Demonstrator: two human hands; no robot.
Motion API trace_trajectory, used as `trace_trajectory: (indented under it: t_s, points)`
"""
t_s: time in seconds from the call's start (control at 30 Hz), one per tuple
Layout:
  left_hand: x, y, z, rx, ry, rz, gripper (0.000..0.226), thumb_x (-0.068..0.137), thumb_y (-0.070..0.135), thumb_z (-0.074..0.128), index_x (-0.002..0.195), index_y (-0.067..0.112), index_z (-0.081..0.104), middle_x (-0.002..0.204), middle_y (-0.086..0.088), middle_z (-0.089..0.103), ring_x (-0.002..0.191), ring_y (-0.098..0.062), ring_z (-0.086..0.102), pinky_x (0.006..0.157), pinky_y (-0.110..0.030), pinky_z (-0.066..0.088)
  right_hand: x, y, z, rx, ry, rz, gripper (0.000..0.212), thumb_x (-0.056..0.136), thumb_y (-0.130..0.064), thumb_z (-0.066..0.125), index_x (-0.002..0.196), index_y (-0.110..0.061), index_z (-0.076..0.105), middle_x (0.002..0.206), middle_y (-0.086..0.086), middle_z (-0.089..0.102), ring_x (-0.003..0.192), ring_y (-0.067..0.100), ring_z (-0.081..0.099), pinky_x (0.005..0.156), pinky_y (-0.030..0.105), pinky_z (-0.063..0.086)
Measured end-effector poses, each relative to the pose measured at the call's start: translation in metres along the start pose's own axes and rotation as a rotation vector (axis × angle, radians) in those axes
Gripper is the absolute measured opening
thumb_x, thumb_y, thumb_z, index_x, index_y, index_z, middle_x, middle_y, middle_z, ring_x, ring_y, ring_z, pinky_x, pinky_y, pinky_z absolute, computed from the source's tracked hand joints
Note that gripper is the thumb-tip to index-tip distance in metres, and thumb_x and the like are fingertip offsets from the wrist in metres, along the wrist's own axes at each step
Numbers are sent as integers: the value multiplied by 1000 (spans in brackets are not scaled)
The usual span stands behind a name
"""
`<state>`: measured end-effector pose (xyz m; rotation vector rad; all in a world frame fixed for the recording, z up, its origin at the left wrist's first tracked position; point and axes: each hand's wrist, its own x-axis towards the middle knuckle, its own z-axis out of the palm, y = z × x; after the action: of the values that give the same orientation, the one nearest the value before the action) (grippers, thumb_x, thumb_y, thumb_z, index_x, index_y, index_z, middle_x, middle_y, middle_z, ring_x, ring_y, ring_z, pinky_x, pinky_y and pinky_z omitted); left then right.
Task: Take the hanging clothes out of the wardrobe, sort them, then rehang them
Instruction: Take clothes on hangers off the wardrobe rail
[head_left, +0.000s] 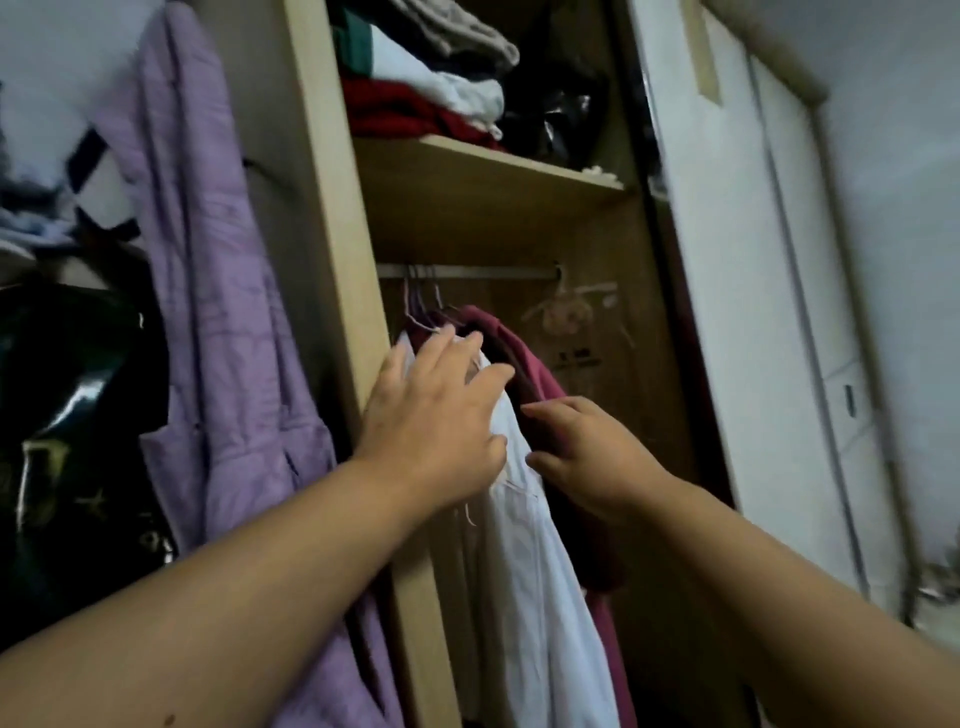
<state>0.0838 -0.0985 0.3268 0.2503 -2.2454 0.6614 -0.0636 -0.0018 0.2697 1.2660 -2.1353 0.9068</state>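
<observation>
A white shirt (540, 571) and a maroon garment (535, 364) hang side by side from a metal rail (493, 272) inside the open wardrobe, with a dark garment between them. My left hand (436, 410) lies flat on the white shirt's shoulder, fingers spread and straight. My right hand (587, 452) reaches in beside it, fingers curled round the dark and maroon fabric. An empty clear hanger (563, 301) hangs at the rail's right end.
A lilac robe (223, 312) hangs outside on the wardrobe's left panel (332, 208). Folded clothes (431, 88) are piled on the shelf (488, 171) above the rail. A white sliding door (753, 312) stands to the right. Dark bags (78, 415) fill the left.
</observation>
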Motion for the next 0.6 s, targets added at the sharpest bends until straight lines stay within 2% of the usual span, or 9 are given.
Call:
trace_trajectory:
  t_s: [0.13, 0.27, 0.33, 0.4, 0.47, 0.6]
  points:
    - [36, -20, -14, 108, 86, -12, 53, 89, 48, 46, 139, 36, 33, 153, 4, 28, 144, -18, 14, 116, -46, 4, 62, -3, 3, 6, 21, -88, 52, 91, -36, 57, 140, -27, 41, 139, -1, 48, 124, 17, 47, 99, 31, 39]
    - [62, -19, -17, 143, 124, -22, 44, 90, 47, 45, 133, 38, 41, 134, 12, 49, 128, -12, 40, 110, -39, 21, 127, 0, 16, 130, 21, -131, 27, 92, -33, 54, 117, -25, 59, 109, -3, 67, 97, 15, 62, 81, 30, 49]
    - [67, -16, -15, 154, 151, -28, 41, 90, 46, 44, 130, 36, 45, 127, 11, 55, 121, -12, 47, 103, -35, 31, 155, 0, 25, 171, 7, -112, 21, 91, -27, 55, 110, -21, 62, 102, 0, 67, 94, 19, 63, 84, 35, 51]
    - [68, -17, -13, 181, 196, -43, 36, 89, 44, 46, 123, 35, 53, 116, 11, 62, 111, -12, 55, 93, -34, 40, 178, -2, 32, 127, 0, -89, 26, 91, -20, 52, 114, -12, 60, 109, 8, 65, 102, 26, 61, 88, 37, 49]
    - [68, -17, -12, 202, 222, -52, 31, 86, 43, 47, 112, 35, 60, 103, 12, 67, 98, -11, 61, 82, -32, 45, 198, -4, 40, 56, 21, -47, 24, 92, -16, 48, 111, -7, 60, 109, 12, 63, 103, 31, 59, 85, 38, 48]
    - [71, -20, -5, 313, 218, -55, 27, 81, 42, 49, 102, 34, 64, 96, 12, 68, 90, -11, 63, 74, -31, 47, 226, -6, 54, -110, 69, -10, 16, 92, -11, 50, 101, -14, 62, 97, 4, 65, 80, 23, 60, 69, 35, 54]
